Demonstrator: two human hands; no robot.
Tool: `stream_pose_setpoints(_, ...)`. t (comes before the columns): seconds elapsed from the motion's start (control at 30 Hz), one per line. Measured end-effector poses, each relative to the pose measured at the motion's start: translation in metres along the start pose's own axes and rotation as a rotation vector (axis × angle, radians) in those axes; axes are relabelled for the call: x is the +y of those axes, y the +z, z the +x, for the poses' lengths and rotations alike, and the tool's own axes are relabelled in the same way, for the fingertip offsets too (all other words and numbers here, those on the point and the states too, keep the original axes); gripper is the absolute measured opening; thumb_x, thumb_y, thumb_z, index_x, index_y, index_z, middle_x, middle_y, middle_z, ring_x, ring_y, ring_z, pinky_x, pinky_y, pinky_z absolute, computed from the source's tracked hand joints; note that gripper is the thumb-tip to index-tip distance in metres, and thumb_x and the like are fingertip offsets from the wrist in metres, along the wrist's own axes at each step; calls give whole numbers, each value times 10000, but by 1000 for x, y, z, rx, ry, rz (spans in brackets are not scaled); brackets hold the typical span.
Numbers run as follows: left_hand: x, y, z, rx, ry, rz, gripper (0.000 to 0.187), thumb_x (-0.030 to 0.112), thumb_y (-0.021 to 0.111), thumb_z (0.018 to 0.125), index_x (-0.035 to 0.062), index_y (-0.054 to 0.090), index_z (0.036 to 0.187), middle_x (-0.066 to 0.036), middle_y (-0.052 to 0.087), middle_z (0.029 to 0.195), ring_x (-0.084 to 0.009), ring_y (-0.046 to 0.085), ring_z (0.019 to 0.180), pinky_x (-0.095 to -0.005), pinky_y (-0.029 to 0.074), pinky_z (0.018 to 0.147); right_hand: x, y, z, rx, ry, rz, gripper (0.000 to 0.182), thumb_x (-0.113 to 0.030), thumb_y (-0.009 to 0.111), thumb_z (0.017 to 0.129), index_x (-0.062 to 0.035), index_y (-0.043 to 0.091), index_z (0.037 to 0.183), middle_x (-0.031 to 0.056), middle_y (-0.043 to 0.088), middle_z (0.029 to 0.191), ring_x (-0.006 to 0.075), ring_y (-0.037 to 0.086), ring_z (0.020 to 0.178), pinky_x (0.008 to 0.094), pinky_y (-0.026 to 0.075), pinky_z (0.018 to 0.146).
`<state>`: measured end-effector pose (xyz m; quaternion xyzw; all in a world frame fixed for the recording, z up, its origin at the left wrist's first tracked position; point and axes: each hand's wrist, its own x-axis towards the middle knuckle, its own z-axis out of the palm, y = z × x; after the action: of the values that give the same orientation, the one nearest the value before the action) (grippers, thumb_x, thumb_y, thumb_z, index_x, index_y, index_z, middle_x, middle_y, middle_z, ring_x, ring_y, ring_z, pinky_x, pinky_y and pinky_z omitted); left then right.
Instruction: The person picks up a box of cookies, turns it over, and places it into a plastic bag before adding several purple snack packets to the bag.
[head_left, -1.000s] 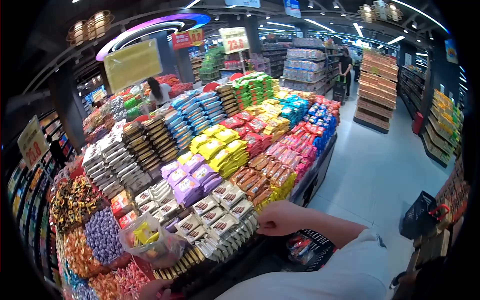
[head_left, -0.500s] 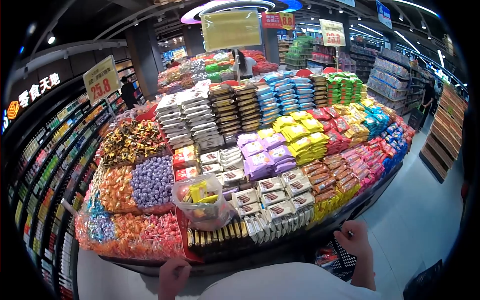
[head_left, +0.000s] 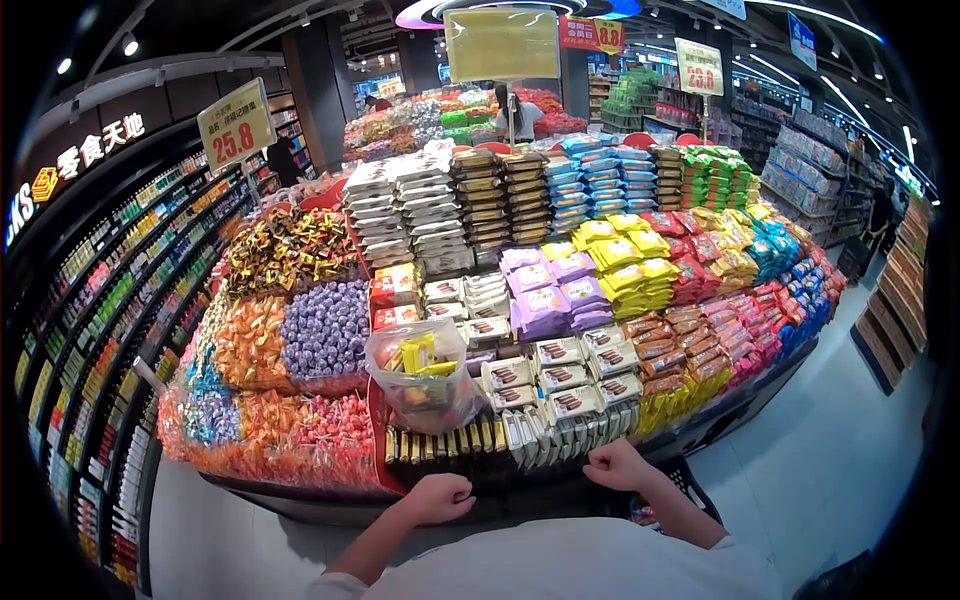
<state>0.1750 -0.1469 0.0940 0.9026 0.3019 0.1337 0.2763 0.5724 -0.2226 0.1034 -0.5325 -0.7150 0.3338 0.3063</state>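
Note:
My left hand [head_left: 440, 498] is closed in a loose fist in front of the display's front edge, below a row of upright gold-wrapped bars [head_left: 448, 441]. My right hand [head_left: 617, 466], also closed, is just in front of upright white-wrapped packets [head_left: 570, 430]. Nothing shows in either fist. Between and beyond the hands, a clear plastic bag [head_left: 425, 385] with yellow packets in it rests on the display. White snack packs with brown pictures [head_left: 563, 377] lie to the bag's right. Behind my right forearm is part of a black basket [head_left: 690, 487], mostly hidden.
Loose wrapped candies [head_left: 325, 335] fill the display's left side. Stacked colourful packets [head_left: 625, 260] rise at the back. Price signs [head_left: 237, 125] stand on poles. Shelves [head_left: 110, 330] line the left, a wooden slatted stand [head_left: 893, 300] the right. A person [head_left: 517, 115] is beyond the display.
Both my hands have risen and come closer together, toward the display's front edge. My left has moved right and my right has moved left. The view has turned slightly left.

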Motion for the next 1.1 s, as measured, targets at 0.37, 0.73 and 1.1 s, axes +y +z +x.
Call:
stream_pose_setpoints(0.37,-50,88,24,-359,2,124,249,272,656,792,34,634,723,-192,644,699,-414,660,725,-525,513,662,54,82,40,-447,-31,-222,296,-284,647,819,-47,538,679,172,573,659,403,600,666,487,464,624)
stream_pose_setpoints(0.73,-99,170,13,-636,-178,83,275,305,674,765,46,739,832,-187,737,859,-393,708,861,-510,557,757,151,179,24,-690,77,-371,221,-308,645,780,-98,697,740,135,706,762,371,684,782,522,517,692)
stream_pose_setpoints(1.1,-110,185,-11,-804,-312,136,328,283,684,772,79,804,999,-178,773,1033,-375,723,983,-491,579,870,191,177,3,-845,267,-559,331,-377,689,785,-148,803,995,124,776,1027,343,727,1000,473,579,867)
